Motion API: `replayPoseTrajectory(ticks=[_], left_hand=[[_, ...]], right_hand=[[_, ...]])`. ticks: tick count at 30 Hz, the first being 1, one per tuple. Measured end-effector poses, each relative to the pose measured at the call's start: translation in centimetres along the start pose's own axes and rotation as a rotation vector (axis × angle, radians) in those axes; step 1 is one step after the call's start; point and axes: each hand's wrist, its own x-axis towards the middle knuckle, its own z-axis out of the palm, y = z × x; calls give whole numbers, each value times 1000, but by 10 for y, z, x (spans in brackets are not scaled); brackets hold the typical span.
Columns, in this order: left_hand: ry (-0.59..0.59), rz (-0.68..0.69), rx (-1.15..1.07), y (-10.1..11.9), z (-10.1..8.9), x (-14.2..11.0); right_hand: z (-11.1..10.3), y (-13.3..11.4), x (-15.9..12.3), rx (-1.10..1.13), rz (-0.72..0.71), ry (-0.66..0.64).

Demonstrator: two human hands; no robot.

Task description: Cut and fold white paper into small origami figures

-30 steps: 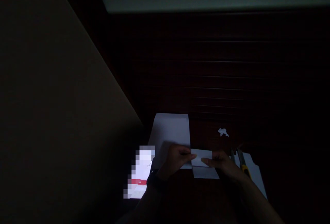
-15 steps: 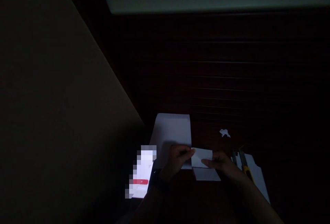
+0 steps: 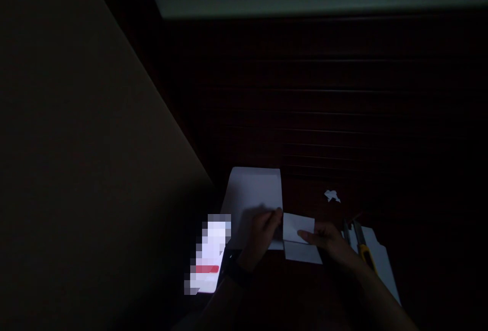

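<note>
A small white folded paper is in my right hand, the thumb lying on its face and the fingers behind. Its lower part hangs below a crease. Beside the paper's upper left corner is my left hand, fingers curled and pinched together. Whether anything is between those fingertips I cannot tell. A dark band circles the left wrist. Under and behind the left hand lies a larger white sheet.
A lit phone-like screen stands left of my left forearm. Right of my right hand, a yellow and black box cutter lies on white paper. Paper scraps lie beyond on the dark tabletop. A pale wall rises at left.
My left hand has come off the folded paper's left edge, its fingers now curled beside it. The paper has shifted slightly upward, still in my right hand.
</note>
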Motion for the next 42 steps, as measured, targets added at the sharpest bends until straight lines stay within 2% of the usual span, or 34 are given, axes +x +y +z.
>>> replayPoseTrajectory(ticks=[4,9,14,17,23,26,29,34,39,42], left_hand=[[-191,-98,-32,-9,5,-3],[-192,-181,-35,-11,6,-2],[-274,-182,-92,0,-2,0],[-262,-172,-100,3,-4,0],[-219,-148,-60,-1,-1,1],[-210,-140,-68,-2,0,1],[-250,-168,-103,1,0,0],[-309,-180,-154,9,0,-4],[-284,-199,-178,0,3,-2],[-247,-211,-166,-5,3,1]], right_hand=[[-2,0,2,-5,-11,109],[0,-3,1,13,-27,122],[-3,-4,-1,63,5,49],[-5,-5,-2,57,3,26],[-1,-11,-4,54,-13,101],[0,-9,-3,40,-6,79],[-1,-4,-1,-11,-20,58],[-4,-1,1,-89,-38,103],[-2,-6,1,-193,-57,131],[-1,-9,-1,-169,-68,71]])
